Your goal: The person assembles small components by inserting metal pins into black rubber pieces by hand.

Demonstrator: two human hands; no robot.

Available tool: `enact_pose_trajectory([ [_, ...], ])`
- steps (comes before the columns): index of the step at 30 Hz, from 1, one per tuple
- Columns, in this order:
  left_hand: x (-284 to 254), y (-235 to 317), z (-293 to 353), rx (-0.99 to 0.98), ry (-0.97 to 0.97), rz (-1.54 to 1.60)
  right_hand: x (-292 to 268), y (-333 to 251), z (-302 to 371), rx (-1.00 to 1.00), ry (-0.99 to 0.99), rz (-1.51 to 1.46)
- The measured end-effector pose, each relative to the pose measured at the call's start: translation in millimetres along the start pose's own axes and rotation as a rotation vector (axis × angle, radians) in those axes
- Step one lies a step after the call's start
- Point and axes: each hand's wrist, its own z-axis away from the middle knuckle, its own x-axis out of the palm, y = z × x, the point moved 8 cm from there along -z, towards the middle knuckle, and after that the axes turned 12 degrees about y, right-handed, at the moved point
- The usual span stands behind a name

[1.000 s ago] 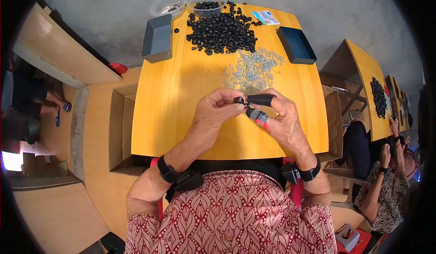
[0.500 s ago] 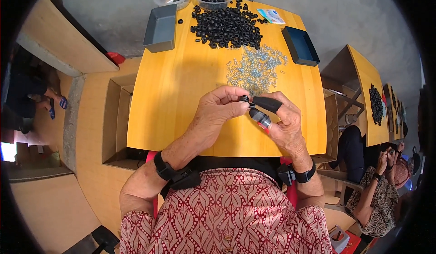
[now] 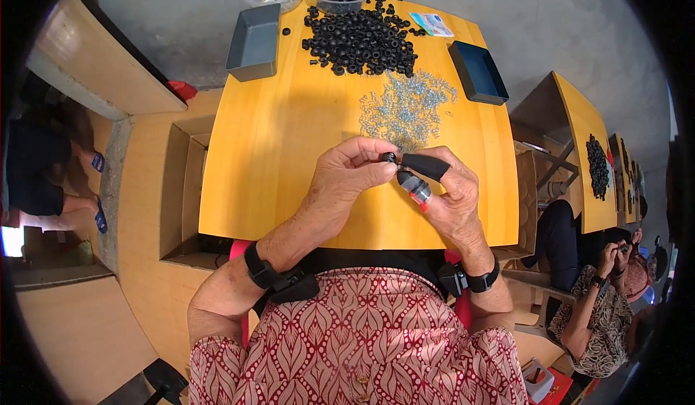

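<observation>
Over the table [image 3: 253, 159] | left hand [image 3: 340, 177]: pinching black piece [image 3: 389, 157] | right hand [image 3: 452, 199] (fingertips covered): part-curled, hold unclear

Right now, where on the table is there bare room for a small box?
On the table, the largest free patch lies left of the left hand, below the grey tray; a narrower one runs between the right hand and the dark tray. It is crowded beyond the hands: silvery pieces, then black rings and bowls.

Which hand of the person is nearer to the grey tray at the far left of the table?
Left. The left hand is on the near side of the grey tray, to its right; the right hand is further right, so farther away.
</observation>
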Motion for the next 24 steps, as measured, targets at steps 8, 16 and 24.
enact_pose_trajectory([
  [8,-1.7,-0.2,-0.9,0.001,0.003,0.002,0.8,2.0,-0.8,0.069,-0.017,-0.07],
  [16,0.0,-3.6,0.2,-0.033,-0.012,-0.004,-0.1,3.1,-0.5,0.032,-0.016,-0.042],
  [24,0.3,-7.3,3.4,-0.136,0.0,0.027,-7.8,2.1,-2.6,0.002,0.023,-0.023],
])
